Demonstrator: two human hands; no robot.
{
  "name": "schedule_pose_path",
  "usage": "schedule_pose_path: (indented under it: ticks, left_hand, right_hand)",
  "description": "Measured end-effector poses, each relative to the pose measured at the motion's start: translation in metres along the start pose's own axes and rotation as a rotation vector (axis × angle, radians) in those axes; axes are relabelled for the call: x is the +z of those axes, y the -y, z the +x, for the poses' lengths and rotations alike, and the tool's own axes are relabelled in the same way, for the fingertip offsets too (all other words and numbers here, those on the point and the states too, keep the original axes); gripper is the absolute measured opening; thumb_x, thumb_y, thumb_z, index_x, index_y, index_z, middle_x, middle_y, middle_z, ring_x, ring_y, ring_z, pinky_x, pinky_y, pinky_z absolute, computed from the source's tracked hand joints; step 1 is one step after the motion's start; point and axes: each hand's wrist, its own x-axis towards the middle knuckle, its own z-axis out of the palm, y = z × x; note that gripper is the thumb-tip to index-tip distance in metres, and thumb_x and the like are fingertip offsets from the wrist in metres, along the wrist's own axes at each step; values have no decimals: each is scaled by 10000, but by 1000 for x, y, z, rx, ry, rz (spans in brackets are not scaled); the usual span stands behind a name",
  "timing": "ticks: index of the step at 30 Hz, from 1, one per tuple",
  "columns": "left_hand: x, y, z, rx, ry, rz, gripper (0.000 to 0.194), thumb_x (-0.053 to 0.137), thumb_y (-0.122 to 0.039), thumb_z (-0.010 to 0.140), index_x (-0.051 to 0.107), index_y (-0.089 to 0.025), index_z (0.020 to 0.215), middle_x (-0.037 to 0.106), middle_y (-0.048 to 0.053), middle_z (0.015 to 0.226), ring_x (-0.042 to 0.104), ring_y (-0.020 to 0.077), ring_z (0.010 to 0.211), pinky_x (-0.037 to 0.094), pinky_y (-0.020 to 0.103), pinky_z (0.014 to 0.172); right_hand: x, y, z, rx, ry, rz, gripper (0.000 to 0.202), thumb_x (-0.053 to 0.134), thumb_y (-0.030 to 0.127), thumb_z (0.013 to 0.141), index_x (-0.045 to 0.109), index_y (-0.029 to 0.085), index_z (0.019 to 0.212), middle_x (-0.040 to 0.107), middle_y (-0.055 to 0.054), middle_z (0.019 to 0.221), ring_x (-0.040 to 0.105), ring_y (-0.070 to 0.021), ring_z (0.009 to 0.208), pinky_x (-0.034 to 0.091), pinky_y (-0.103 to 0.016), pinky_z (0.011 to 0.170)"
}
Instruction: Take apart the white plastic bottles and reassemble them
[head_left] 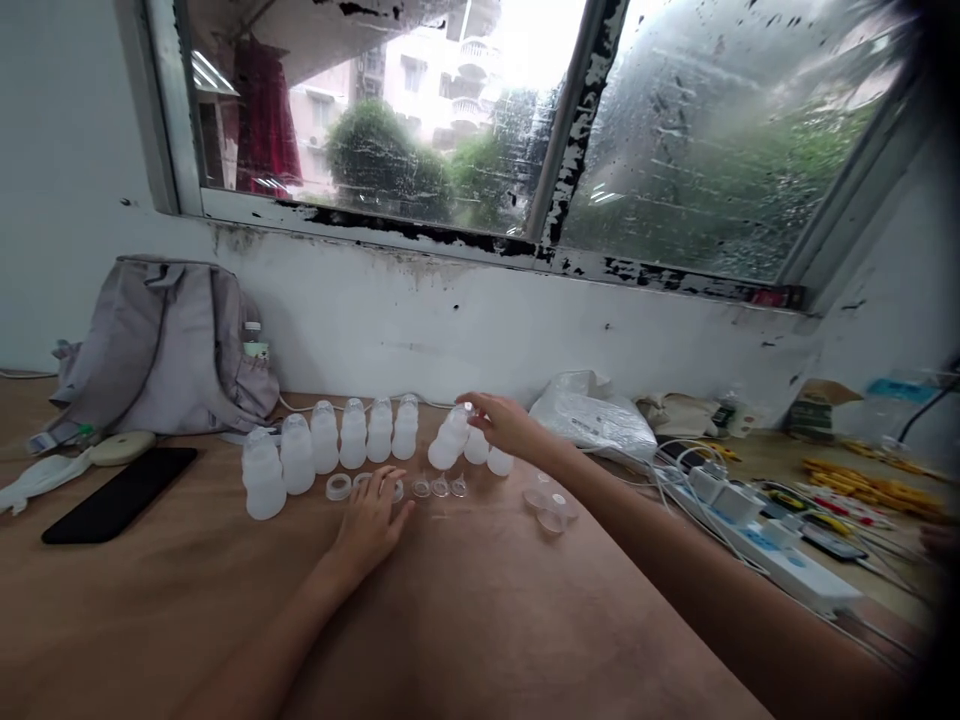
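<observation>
Across the middle of the frame, frosted white bottles stand in a line on the brown table. Six of them, the left-hand bottles, are upright with clear domed tops; their frosted walls do not let me tell whether anything is inside. Right of centre, the tilted bottle leans with its top toward the right, and two more, the right-hand bottles, stand just beside it, partly hidden.

The right hand has its fingers closed around the top of the tilted bottle, grasping it. The left hand, near the centre, is half open with fingers loosely spread over a row of white rings; whether it pinches one I cannot tell. Just right of its fingertips lie three small clear pieces, and farther right a cluster of clear domed caps.

At the left of the frame, a grey backpack carries a small bottle in its side pocket. Right of centre lies a silvery plastic bag, contents indistinct.
</observation>
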Motion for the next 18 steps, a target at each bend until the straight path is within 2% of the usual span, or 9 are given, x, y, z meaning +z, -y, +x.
schedule_pose_path:
  ticks: [4, 8, 12, 18]
  left_hand:
    - [0, 19, -1, -62, 26, 232, 272, 431, -297, 811, 515, -182, 1043, 496, 112, 1128, 437, 261, 1060, 359, 412, 868]
    - [4, 21, -3, -48, 71, 273, 285, 447, -282, 794, 526, -194, 1053, 502, 111, 1134, 422, 274, 1073, 345, 424, 871]
    - [7, 17, -4, -46, 96, 270, 338, 440, -276, 795, 497, -169, 1110, 505, 121, 1147, 416, 278, 1071, 345, 420, 865]
    - [8, 16, -5, -51, 123, 305, 309, 426, -290, 804, 526, -163, 1067, 511, 121, 1148, 420, 285, 1057, 339, 428, 856]
  right_hand:
    - [15, -2, 42, 104, 39, -106, 325, 446, 161, 810, 477, 219, 1128, 583, -86, 1055, 533, -222, 930, 367, -301, 732]
    - [44, -6, 69, 120, 79, -106, 311, 458, 132, 793, 509, 186, 1095, 603, -105, 1013, 538, -227, 932, 370, -286, 710]
    - [62, -13, 82, 104, 89, -78, 342, 455, 113, 788, 483, 180, 1123, 602, -103, 1013, 535, -210, 934, 370, -266, 712]
    - [64, -19, 79, 115, 16, 0, 442, 480, 155, 785, 353, 149, 1209, 601, -110, 954, 547, -191, 847, 371, -254, 682]
